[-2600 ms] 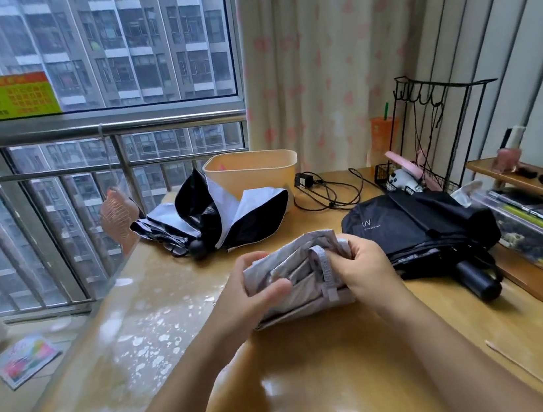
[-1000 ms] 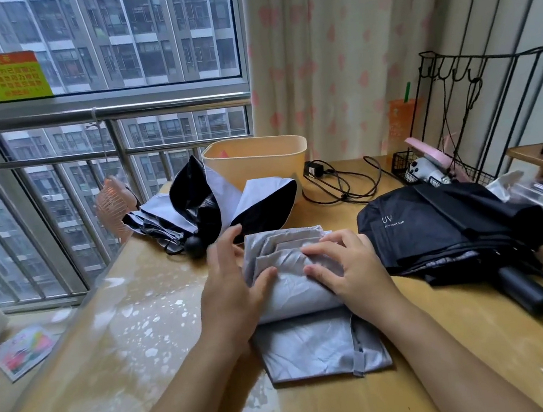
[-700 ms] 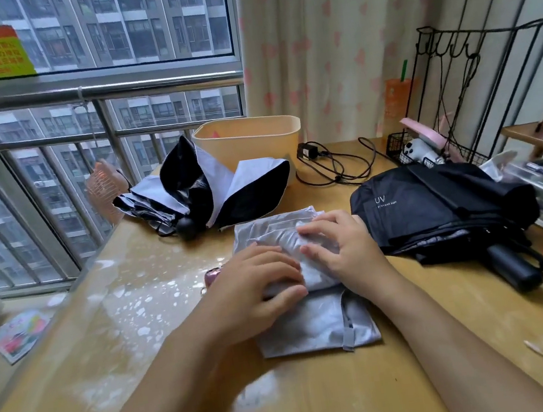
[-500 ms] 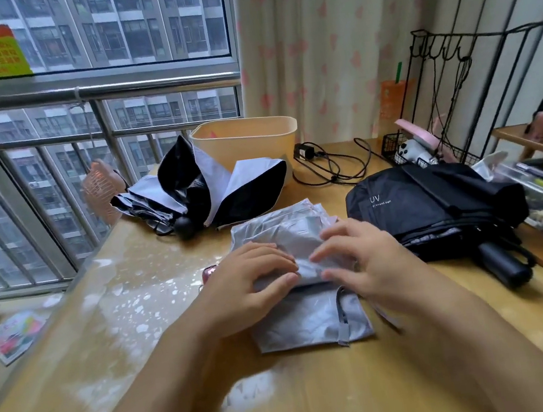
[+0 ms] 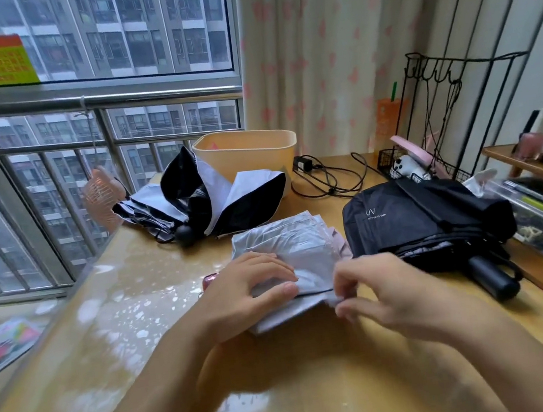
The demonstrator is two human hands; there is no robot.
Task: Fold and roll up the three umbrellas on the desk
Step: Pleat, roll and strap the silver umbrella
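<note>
From the head camera, the grey umbrella (image 5: 298, 249) lies half folded in the middle of the desk (image 5: 288, 397), its pleats fanned toward the far side. The left hand (image 5: 247, 293) rests flat on its near left part, fingers fairly straight and pressing the cloth down, thumb along the near edge. The right hand (image 5: 386, 289) is blurred; its thumb and curled fingers pinch the near right corner of the grey cloth. Just beside it on the right lies the black umbrella (image 5: 421, 224), loosely gathered, its handle (image 5: 490, 277) pointing toward the near right. At the back left the black-and-white umbrella (image 5: 231, 199) sprawls unfolded against a beige bin (image 5: 246, 155). A cable (image 5: 328, 179) lies coiled right of the bin.
</note>
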